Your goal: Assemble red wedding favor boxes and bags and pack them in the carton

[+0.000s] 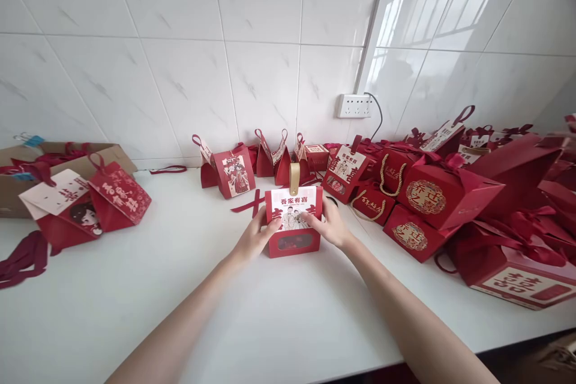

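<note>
A small red gift box (294, 240) with a white printed front flap and a gold strap handle stands upright on the white counter (180, 300), in the middle. My left hand (254, 239) grips its left side, thumb pressed on the flap. My right hand (327, 223) holds its right side, fingers curled round the edge and thumb on the flap. Both hands are closed on the box.
Several red gift boxes and bags (432, 198) crowd the right side of the counter. More small red boxes (234, 173) stand along the tiled wall. At left a cardboard carton (67, 162) holds red bags, with ribbon (22, 258) nearby. A wall socket (354, 105) has a cable plugged in.
</note>
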### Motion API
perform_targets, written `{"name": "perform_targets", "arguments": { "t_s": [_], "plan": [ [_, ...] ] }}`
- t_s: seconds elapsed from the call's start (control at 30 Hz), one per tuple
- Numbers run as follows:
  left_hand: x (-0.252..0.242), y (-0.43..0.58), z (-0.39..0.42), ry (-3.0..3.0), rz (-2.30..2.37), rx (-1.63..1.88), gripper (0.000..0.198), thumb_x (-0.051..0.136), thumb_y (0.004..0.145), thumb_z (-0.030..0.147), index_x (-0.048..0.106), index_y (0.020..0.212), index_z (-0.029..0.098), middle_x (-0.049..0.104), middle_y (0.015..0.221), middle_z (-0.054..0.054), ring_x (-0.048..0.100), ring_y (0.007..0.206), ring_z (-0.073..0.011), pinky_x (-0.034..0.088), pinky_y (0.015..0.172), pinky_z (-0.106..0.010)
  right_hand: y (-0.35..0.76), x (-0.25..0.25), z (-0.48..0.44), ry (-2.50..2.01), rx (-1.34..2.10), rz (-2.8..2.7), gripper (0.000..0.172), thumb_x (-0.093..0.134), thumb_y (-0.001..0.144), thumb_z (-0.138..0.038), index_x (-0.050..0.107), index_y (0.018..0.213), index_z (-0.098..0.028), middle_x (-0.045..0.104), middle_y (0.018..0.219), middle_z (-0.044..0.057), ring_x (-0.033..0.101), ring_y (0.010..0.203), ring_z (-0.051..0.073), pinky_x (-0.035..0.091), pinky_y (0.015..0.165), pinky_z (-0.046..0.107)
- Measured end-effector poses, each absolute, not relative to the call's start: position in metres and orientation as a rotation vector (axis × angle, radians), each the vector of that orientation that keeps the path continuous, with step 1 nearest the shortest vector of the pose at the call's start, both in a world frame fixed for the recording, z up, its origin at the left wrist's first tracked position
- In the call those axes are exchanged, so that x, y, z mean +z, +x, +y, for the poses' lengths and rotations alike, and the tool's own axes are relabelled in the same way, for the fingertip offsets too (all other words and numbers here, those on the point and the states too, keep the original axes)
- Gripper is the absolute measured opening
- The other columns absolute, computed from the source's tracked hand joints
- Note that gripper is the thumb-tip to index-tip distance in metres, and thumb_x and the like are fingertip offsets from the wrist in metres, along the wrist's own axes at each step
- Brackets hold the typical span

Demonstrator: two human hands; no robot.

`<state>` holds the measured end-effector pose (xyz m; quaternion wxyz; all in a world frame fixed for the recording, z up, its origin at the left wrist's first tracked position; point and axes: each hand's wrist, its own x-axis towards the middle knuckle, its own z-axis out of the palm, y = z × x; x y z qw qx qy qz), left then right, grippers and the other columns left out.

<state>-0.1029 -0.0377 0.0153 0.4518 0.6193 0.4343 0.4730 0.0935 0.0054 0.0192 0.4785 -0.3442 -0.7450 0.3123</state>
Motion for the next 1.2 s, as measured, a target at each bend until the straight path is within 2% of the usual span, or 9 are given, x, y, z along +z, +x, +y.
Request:
{"name": "perform_targets", "arguments": {
  "t_s": [0.13,0.4,0.5,0.57,0.63,0.73,0.9,1.07,1.2],
  "plan": [
    [0.019,-0.107,-0.036,1.606,1.062,1.131,0.051,0.056,0.08,0.05,0.05,0.12,0.019,0.061,0.121,-0.008,0.057,0.11,-0.0269,0.047,0.093,-0.037,0.095,0.033,0.0,-0.798,0.665,-1.668,0.027,0.05,0.084,-0.041,0.05,0.102,-0.022,0.064,0.103,0.007,0.062,0.094,0.023,0.05,0.08,0.04],
    [0.045,-0.106,-0.048,1.738,1.008,1.029,0.054,0.064,0.073,0.045,0.054,0.12,0.02,0.061,0.12,-0.008,0.056,0.112,-0.0272,0.046,0.092,-0.037,0.078,0.056,-0.022,-0.634,-0.098,-1.67,0.01,0.05,0.086,-0.015,0.053,0.093,-0.021,0.058,0.095,0.007,0.057,0.092,0.019,0.049,0.079,0.036],
    [0.061,-0.096,-0.046,1.716,1.0,1.308,0.056,0.059,0.075,0.048,0.05,0.123,0.02,0.055,0.129,-0.009,0.049,0.121,-0.0253,0.043,0.096,-0.035,0.075,0.053,-0.022,-0.599,-0.099,-1.726,0.013,0.05,0.086,-0.013,0.052,0.094,-0.022,0.058,0.087,0.004,0.058,0.081,0.016,0.049,0.07,0.031],
    [0.067,-0.085,-0.042,1.723,1.053,1.469,0.045,0.056,0.078,0.046,0.056,0.114,0.02,0.06,0.121,-0.008,0.052,0.116,-0.0224,0.043,0.094,-0.031,0.077,0.05,-0.02,-0.58,-0.118,-1.725,0.013,0.05,0.086,-0.012,0.051,0.095,-0.022,0.058,0.085,0.003,0.057,0.079,0.016,0.049,0.068,0.03],
    [0.068,-0.074,-0.04,1.746,1.153,1.522,0.03,0.057,0.079,0.042,0.063,0.096,0.019,0.068,0.095,-0.004,0.061,0.093,-0.0184,0.047,0.079,-0.027,0.079,0.048,-0.02,-0.581,-0.149,-1.738,0.015,0.05,0.087,-0.012,0.052,0.097,-0.023,0.058,0.087,0.004,0.057,0.081,0.017,0.049,0.069,0.031],
    [0.063,-0.065,-0.039,1.73,1.233,1.56,0.022,0.059,0.078,0.041,0.064,0.079,0.019,0.063,0.066,0.002,0.057,0.063,-0.0126,0.044,0.059,-0.022,0.082,0.048,-0.02,-0.599,-0.173,-1.784,0.02,0.049,0.087,-0.011,0.055,0.101,-0.024,0.055,0.09,0.005,0.056,0.083,0.017,0.05,0.068,0.033],
    [0.06,-0.063,-0.042,1.719,1.222,1.642,0.021,0.065,0.073,0.038,0.067,0.085,0.021,0.069,0.084,0.0,0.061,0.078,-0.0139,0.047,0.068,-0.021,0.082,0.05,-0.023,-0.553,-0.145,-1.785,0.021,0.049,0.086,-0.008,0.056,0.098,-0.023,0.054,0.09,0.005,0.056,0.083,0.017,0.05,0.068,0.032],
    [0.063,-0.063,-0.04,1.62,1.27,1.58,0.02,0.066,0.071,0.037,0.069,0.078,0.019,0.065,0.063,0.002,0.055,0.057,-0.0114,0.042,0.052,-0.02,0.081,0.051,-0.024,-0.577,-0.05,-1.766,0.017,0.049,0.085,-0.007,0.053,0.092,-0.022,0.056,0.087,0.004,0.056,0.083,0.016,0.049,0.071,0.032],
    [0.064,-0.063,-0.04,1.576,1.212,1.562,0.017,0.066,0.069,0.033,0.069,0.076,0.018,0.065,0.063,0.002,0.055,0.058,-0.0111,0.042,0.053,-0.019,0.082,0.052,-0.024,-0.616,-0.021,-1.76,0.013,0.048,0.085,-0.009,0.051,0.088,-0.021,0.055,0.083,0.003,0.055,0.081,0.016,0.047,0.071,0.033]
  ]
}}
